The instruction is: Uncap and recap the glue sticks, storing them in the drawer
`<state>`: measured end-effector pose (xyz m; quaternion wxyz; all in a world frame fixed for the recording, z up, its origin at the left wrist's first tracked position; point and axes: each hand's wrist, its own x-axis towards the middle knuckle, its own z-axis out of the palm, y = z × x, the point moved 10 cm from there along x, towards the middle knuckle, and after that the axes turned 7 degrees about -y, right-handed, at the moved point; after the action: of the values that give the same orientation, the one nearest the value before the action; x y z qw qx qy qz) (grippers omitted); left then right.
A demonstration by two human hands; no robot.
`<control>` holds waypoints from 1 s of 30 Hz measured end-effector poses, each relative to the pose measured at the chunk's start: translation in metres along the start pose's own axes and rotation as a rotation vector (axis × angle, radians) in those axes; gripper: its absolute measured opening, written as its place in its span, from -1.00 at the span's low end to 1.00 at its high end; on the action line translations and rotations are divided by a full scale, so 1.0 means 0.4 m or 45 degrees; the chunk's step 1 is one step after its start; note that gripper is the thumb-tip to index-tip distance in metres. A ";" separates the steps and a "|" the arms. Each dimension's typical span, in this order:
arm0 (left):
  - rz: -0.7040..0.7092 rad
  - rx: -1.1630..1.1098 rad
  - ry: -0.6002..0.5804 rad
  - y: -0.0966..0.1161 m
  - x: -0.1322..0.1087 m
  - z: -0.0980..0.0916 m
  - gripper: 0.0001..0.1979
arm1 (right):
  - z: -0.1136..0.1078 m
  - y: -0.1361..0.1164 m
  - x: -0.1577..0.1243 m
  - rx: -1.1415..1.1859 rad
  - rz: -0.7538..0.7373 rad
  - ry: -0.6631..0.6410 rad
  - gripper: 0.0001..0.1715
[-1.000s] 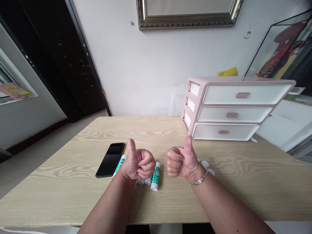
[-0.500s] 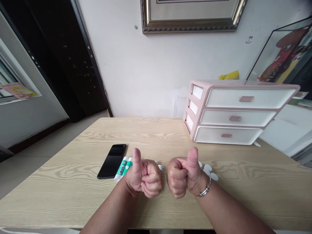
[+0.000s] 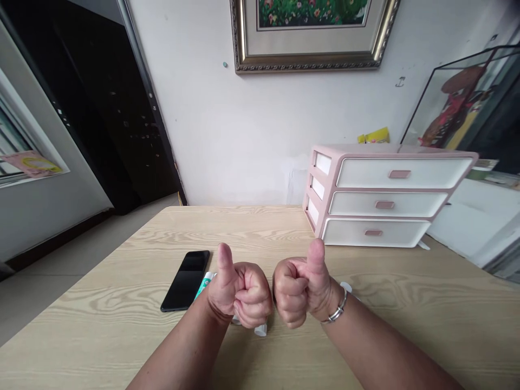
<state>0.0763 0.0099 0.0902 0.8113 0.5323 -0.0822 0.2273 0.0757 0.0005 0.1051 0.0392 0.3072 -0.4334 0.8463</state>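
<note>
Both fists are held above the table with thumbs pointing up. My left hand has its fingers curled in, and nothing shows in it. Beside it, my right hand makes the same shape, with a silver bracelet at the wrist. Partly hidden behind my left hand is a green and white glue stick; a white cylindrical end pokes out below the knuckles. A white disc shows past my right wrist, the rest covered by the arm. To the left lies a black phone.
A pink and white three-drawer cabinet stands at the back right of the wooden table. Behind it are a yellow packet and a glass case. A framed picture hangs on the wall.
The view has tilted up, so the table and cabinet sit lower and more of the picture shows. Both thumbs-up fists keep their shape and now cover more of the glue sticks and discs.
</note>
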 end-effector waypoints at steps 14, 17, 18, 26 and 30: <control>-0.104 0.107 0.086 0.009 -0.009 -0.025 -0.14 | 0.010 -0.050 0.002 -0.053 -0.026 -0.047 -0.11; -0.109 0.090 0.119 0.007 -0.019 -0.038 -0.13 | 0.001 -0.048 0.002 -0.057 -0.020 -0.034 -0.13; -0.108 0.088 0.122 0.006 -0.021 -0.041 -0.13 | -0.004 -0.045 0.001 -0.058 -0.008 -0.026 -0.12; -0.040 0.078 0.116 0.012 -0.032 -0.049 -0.13 | -0.022 -0.029 -0.016 -0.063 0.028 0.048 -0.09; -0.041 0.061 0.130 0.013 -0.037 -0.057 -0.14 | -0.034 -0.024 -0.023 -0.047 0.029 0.110 -0.08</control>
<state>0.0584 0.0280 0.0795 0.8050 0.5406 -0.0265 0.2431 0.0796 0.0185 0.1008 0.0539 0.2647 -0.4505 0.8510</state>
